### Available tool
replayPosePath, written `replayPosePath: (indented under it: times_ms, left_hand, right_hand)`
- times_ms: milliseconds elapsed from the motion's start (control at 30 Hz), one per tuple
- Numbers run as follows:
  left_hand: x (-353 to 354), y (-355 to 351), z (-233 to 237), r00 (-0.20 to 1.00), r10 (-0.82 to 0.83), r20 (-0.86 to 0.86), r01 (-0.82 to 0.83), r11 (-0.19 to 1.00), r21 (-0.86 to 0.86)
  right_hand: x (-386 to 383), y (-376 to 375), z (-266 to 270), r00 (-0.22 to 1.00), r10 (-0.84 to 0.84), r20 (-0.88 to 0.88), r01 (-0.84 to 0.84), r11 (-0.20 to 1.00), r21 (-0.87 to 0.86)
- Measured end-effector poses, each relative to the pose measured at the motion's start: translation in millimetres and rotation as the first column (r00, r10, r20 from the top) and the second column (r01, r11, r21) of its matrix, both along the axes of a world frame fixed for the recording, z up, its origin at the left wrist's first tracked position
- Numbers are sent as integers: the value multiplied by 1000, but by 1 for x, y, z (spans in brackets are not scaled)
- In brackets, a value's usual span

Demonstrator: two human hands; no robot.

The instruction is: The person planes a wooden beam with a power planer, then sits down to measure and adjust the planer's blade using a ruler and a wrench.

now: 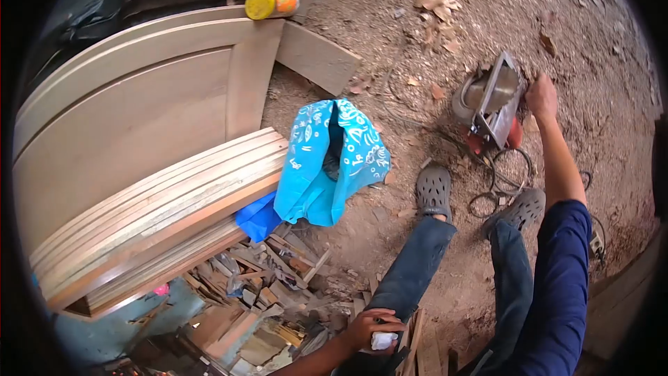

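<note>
— What's he got hold of over there?

— A power tool [490, 101], a saw by the look of its metal base plate, lying tipped on the dirt floor [417, 35] just ahead of his feet. His right hand [541, 96] is stretched down to its far edge and touches it. From here I can't tell whether the fingers are closed round anything.

— And the other hand?

— The left hand [372, 327] is low, pressed against his left knee, fingers curled round a small white wad [383, 340]. It could be cloth or paper, I can't say which.

— Is the tool plugged in?

— A dark cable [511, 174] lies in loops beside it, between the tool and his grey clogs [433, 189]. Where it ends I can't see.

— What else is around him?

— To his left a bright blue patterned bag [334, 160] slumps open against a stack of planks [160, 216]. Behind the stack lies a big panelled door [125, 118], with a few tins [271, 3] at its far corner. Under the planks, near his left hand, there's a heap of wood offcuts [271, 285].
</note>
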State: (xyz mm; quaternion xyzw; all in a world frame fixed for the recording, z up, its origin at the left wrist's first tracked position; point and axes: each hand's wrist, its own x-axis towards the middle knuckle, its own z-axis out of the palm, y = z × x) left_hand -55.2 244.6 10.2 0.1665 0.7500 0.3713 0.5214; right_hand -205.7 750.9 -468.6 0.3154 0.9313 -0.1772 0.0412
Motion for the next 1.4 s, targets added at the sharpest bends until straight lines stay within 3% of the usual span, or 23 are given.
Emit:
replayPosePath:
  times_ms: [33,67,133,167,200,333,367,433,467,533,600,667,733,800,833,867,933,967,1000,1133,1267,1333,1400]
  left_hand:
    - [-3,4,0,998,2,58,-1,1000,-21]
    - [0,4,0,999,12,47,-11,1000,-12]
    - [7,3,-4,999,0,50,3,999,-49]
    - [9,3,-6,1000,-23,-17,22,999,-37]
    - [12,5,-7,1000,-10,-26,9,1000,-22]
    - [19,9,-13,997,-46,62,50,997,-61]
    - [20,11,-14,997,-59,59,63,996,-71]
    - [30,9,-17,998,-53,-15,51,995,-86]
    - [32,11,-18,999,-45,-29,42,995,-85]
    - [31,11,-19,995,-45,-90,33,991,-128]
    - [32,10,-15,998,-17,-67,10,995,-104]
    - [32,9,-20,999,39,26,-36,996,-87]
    - [23,13,-20,999,30,40,-27,997,-71]
    - [26,11,-27,996,-81,48,85,992,-90]
    - [23,13,-24,996,-75,48,79,993,-87]
    - [18,15,-22,998,-61,15,62,991,-118]
    - [20,17,-22,998,-58,-9,57,989,-134]
    - [27,15,-27,1000,-22,3,22,987,-157]
    - [31,16,-29,1000,14,13,-12,983,-181]
    - [19,25,-27,1000,-1,8,3,988,-153]
    - [11,28,-28,986,-164,25,164,944,-286]
    - [9,23,-35,992,-124,-17,117,971,-209]
    - [-24,46,1,992,-95,-77,85,988,-127]
  right_hand:
    - [-5,1,24,988,-155,7,156,987,-28]
    - [-12,1,46,989,-146,-5,145,989,-20]
    - [-31,4,89,905,-417,-83,397,898,-188]
    - [-38,10,91,881,-447,-157,399,879,-263]
    - [-53,7,101,885,-433,-172,385,888,-253]
    - [-145,-68,153,993,-118,7,95,760,-643]
    - [-170,-99,159,999,-38,-24,14,776,-631]
    - [-240,-161,194,997,28,67,27,716,-698]
    - [-276,-185,201,995,96,-16,-78,687,-722]
    - [-343,-236,199,965,-24,-263,-163,731,-662]
    - [-354,-272,191,939,-102,-328,-180,666,-723]
    - [-330,-297,190,952,170,-253,-297,703,-646]
    - [-259,-317,188,960,169,-225,-279,461,-843]
    - [-164,-316,208,965,198,-169,-229,333,-915]
    - [-104,-318,206,983,63,-170,-181,295,-938]
    - [-64,-301,243,991,97,-89,-112,266,-957]
    - [26,-279,283,962,-86,258,264,62,-963]
    - [76,-267,284,973,-129,190,204,106,-973]
    - [110,-246,306,957,-42,287,290,166,-943]
    - [190,-190,376,888,-208,411,446,169,-879]
    - [262,-149,439,851,-365,377,511,407,-757]
    - [267,-135,514,749,-430,504,662,458,-594]
    - [345,-148,531,662,-610,436,741,447,-501]
